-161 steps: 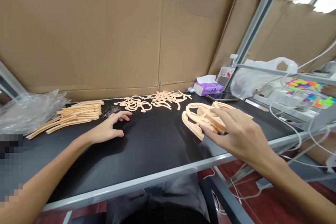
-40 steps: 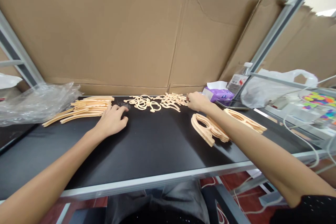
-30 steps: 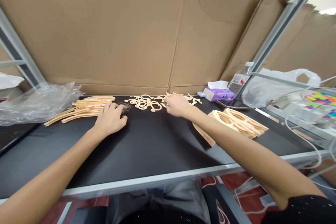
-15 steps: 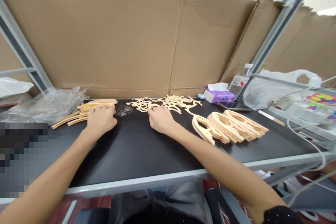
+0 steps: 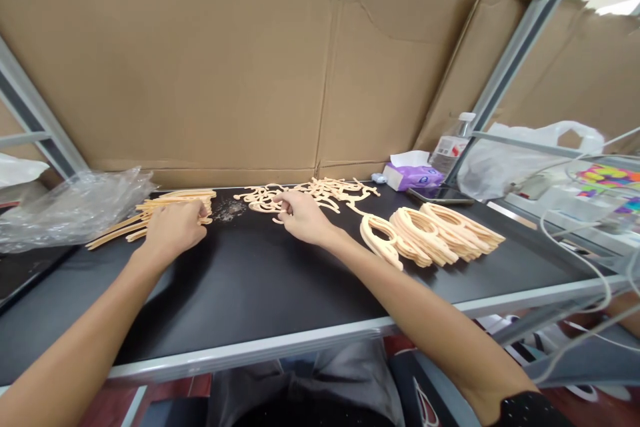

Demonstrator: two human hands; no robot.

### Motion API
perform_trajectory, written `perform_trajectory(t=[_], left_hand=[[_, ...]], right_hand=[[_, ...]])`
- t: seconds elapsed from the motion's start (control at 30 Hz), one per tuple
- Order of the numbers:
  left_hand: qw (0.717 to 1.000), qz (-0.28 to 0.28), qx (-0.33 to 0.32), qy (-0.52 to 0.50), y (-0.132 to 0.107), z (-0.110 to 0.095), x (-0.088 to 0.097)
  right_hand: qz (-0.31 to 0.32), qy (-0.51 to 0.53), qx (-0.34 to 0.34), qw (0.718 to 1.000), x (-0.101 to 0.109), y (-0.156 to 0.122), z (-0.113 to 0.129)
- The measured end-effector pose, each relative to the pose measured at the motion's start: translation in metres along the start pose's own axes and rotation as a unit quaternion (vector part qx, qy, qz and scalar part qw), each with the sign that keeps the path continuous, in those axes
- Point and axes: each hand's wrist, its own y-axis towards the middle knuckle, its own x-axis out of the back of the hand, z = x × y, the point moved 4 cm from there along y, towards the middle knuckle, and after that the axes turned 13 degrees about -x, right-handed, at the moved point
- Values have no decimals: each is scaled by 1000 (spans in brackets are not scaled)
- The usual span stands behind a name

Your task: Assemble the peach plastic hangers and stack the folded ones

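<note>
My left hand (image 5: 173,228) rests with curled fingers on the near end of a stack of long, thin peach-coloured curved strips (image 5: 120,225) at the left of the black table (image 5: 260,287). My right hand (image 5: 301,215) lies at the table's middle, fingers bent and pinching at a loose pile of small peach-coloured hook-shaped pieces (image 5: 325,190). What the fingers grip is hard to see. To the right of that arm lies a fanned row of larger peach ring-shaped pieces (image 5: 433,232).
A tall cardboard wall (image 5: 225,67) closes the back. Crumpled clear plastic (image 5: 70,207) lies at far left. At back right are a purple tissue pack (image 5: 413,175), a phone (image 5: 440,195), a water bottle (image 5: 447,145), a white bag (image 5: 520,153) and loose cables (image 5: 575,233).
My right hand left the ring pieces, swept left along the pile of small hook pieces and now pinches at its left part. My left hand slid left onto the stack of strips.
</note>
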Motion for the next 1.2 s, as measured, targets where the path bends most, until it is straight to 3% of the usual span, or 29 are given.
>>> perform_trajectory(t=[0.17, 0.37, 0.5, 0.67, 0.73, 0.83, 0.97, 1.1, 1.2], left_hand=[[999, 6, -15, -36, 4, 5, -6], [992, -3, -40, -122, 11, 5, -15], [968, -20, -56, -244, 10, -15, -10], [918, -33, -116, -377, 6, -47, 1], [923, -47, -115, -363, 6, -47, 4], [954, -51, -87, -283, 7, -38, 5], [986, -13, -45, -161, 7, -26, 2], [982, 19, -76, -174, 5, -34, -2], [957, 43, -141, -250, 3, -50, -1]], right_hand=[[37, 130, -71, 988, -5, 3, -1], [86, 300, -129, 941, -13, 4, -1], [116, 348, -174, 914, -14, 0, 3], [109, 336, -183, 918, -11, -1, 4], [107, 328, -175, 922, -11, -1, 3], [106, 317, -164, 928, -14, 1, 0], [92, 294, -152, 939, -14, 3, -1], [76, 292, -154, 941, -12, 3, -1], [73, 292, -148, 942, -11, 3, -1]])
